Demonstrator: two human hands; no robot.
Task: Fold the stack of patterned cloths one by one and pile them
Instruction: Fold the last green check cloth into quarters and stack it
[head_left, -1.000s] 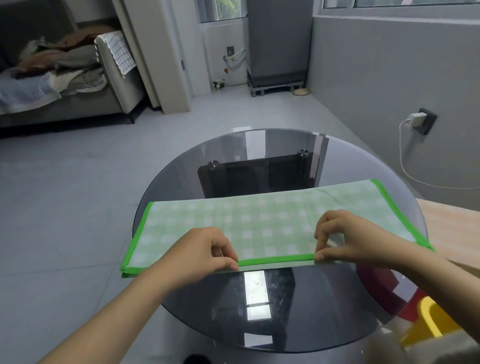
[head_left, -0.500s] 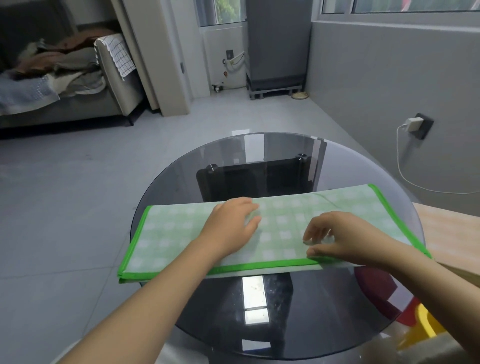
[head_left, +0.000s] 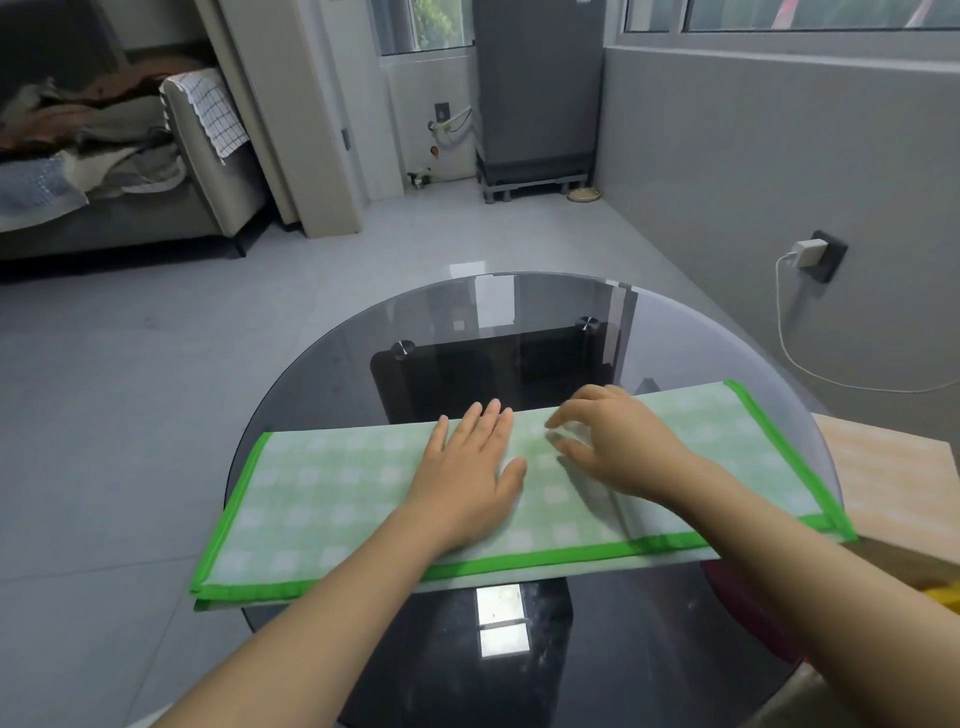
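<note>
Cloth (head_left: 337, 499): green check, folded into a long strip, lying across the round glass table (head_left: 519, 675).
Left hand (head_left: 470, 480): flat, fingers straight, palm down on the cloth's middle.
Right hand (head_left: 613, 449): just beside it, fingers loosely bent, fingertips on the cloth, gripping nothing.

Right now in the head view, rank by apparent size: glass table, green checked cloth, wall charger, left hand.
1. glass table
2. green checked cloth
3. left hand, enlarged by nearness to the camera
4. wall charger

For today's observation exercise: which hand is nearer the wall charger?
Right. The right hand rests on the cloth toward the charger; the left hand lies flat farther away.
</note>
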